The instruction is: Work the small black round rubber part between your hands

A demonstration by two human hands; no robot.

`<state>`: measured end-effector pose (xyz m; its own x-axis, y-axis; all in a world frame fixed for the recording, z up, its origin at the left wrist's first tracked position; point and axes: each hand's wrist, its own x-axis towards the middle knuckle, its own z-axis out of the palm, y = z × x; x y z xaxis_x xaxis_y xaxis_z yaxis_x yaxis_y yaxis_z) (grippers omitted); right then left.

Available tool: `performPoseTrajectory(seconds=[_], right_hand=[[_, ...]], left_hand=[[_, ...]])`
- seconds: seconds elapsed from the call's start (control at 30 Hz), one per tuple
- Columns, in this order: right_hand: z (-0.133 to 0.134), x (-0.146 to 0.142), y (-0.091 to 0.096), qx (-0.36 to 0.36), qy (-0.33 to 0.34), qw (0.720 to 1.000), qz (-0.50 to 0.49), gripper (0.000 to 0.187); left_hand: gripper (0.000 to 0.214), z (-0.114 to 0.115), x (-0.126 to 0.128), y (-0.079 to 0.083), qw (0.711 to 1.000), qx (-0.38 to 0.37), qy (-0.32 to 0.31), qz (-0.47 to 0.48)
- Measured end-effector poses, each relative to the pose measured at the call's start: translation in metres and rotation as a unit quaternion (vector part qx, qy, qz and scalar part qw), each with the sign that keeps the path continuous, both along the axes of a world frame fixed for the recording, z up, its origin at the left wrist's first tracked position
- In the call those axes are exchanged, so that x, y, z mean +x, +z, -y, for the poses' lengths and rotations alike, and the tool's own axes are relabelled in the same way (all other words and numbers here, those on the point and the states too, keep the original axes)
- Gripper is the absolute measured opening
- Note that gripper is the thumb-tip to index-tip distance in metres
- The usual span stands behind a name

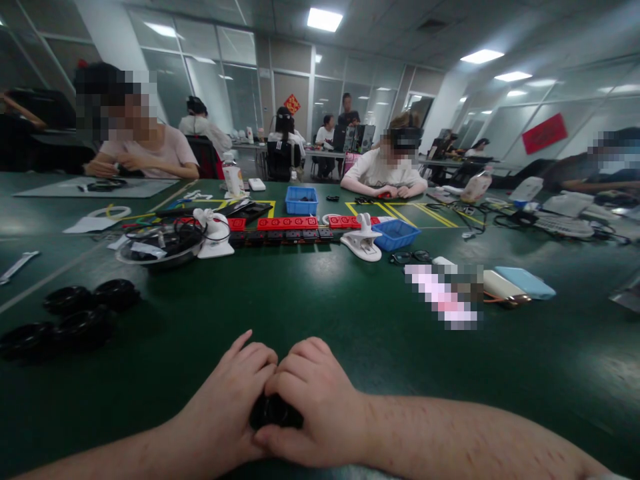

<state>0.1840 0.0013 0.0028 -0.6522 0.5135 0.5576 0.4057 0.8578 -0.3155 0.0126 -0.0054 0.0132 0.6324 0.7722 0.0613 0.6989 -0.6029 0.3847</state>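
Close in front of me, both my hands close around a small black rounded part with a hollow look, just above or on the green table. My left hand grips its left side, with one finger sticking out. From the right, my right hand wraps over it, thumb along the lower edge and fingers over the top. Most of the part is hidden by my fingers, so its exact kind does not show. Off to the left lie several black ring-shaped parts that look similar.
A bowl of black cables stands at the left, near a white clip, blue bins and red power strips across the middle. Glasses and a light-blue pouch lie right. Co-workers sit opposite.
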Motion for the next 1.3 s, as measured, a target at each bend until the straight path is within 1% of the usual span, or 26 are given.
performPoseTrajectory(seconds=[0.1, 0.23, 0.3, 0.4, 0.47, 0.53, 0.67, 0.73, 0.77, 0.83, 0.97, 1.03, 1.1, 1.2, 1.3], right_hand=[[0.000, 0.001, 0.002, -0.018, 0.033, 0.999, -0.009, 0.020], [-0.002, 0.001, 0.004, -0.040, 0.139, 0.989, -0.003, 0.019], [-0.004, 0.001, 0.004, -0.045, 0.170, 0.984, 0.009, 0.018], [-0.005, 0.001, 0.005, -0.044, 0.185, 0.982, 0.006, 0.018], [-0.004, 0.001, 0.006, -0.034, 0.175, 0.984, -0.027, 0.023], [-0.002, 0.001, 0.008, -0.027, 0.143, 0.987, -0.065, 0.031], [0.001, 0.001, 0.009, -0.030, 0.059, 0.993, -0.101, 0.050], [0.001, 0.000, 0.007, -0.030, 0.029, 0.994, -0.104, 0.057], [0.001, 0.000, 0.006, -0.032, 0.019, 0.994, -0.098, 0.059], [0.000, -0.001, 0.003, -0.039, 0.000, 0.996, -0.078, 0.059], [-0.002, -0.001, -0.001, -0.025, -0.008, 0.999, -0.041, 0.046], [-0.002, 0.000, 0.000, -0.013, 0.002, 0.999, -0.039, 0.041], [-0.002, 0.001, 0.001, -0.020, 0.018, 0.999, -0.038, 0.032], [-0.001, 0.000, 0.002, -0.041, 0.072, 0.996, -0.036, 0.018], [-0.002, 0.000, 0.003, -0.037, 0.135, 0.989, -0.038, 0.018]], left_hand=[[0.029, -0.005, 0.000, 0.000, 0.999, -0.017, -0.034, 0.008], [0.029, -0.015, 0.000, -0.002, 0.991, -0.038, -0.123, 0.039], [0.034, -0.019, 0.000, -0.002, 0.986, -0.045, -0.153, 0.055], [0.049, -0.022, -0.002, -0.001, 0.984, -0.055, -0.161, 0.046], [0.068, -0.021, -0.005, 0.000, 0.985, -0.062, -0.156, 0.024], [0.080, -0.018, -0.008, -0.002, 0.988, -0.053, -0.144, 0.004], [0.086, -0.010, -0.011, -0.010, 0.995, 0.002, -0.098, 0.005], [0.089, -0.005, -0.011, -0.013, 0.997, 0.022, -0.077, 0.010], [0.087, -0.003, -0.011, -0.014, 0.997, 0.027, -0.067, 0.009], [0.076, 0.001, -0.009, -0.012, 0.998, 0.031, -0.046, 0.001], [0.041, 0.003, -0.003, -0.001, 0.999, 0.009, -0.026, -0.027], [0.031, 0.002, -0.001, 0.003, 0.999, 0.000, -0.030, -0.028], [0.032, 0.000, 0.001, 0.004, 0.999, -0.006, -0.037, -0.014], [0.040, -0.006, 0.000, 0.001, 0.997, -0.028, -0.063, 0.017], [0.043, -0.015, -0.003, -0.003, 0.991, -0.057, -0.111, 0.048]])
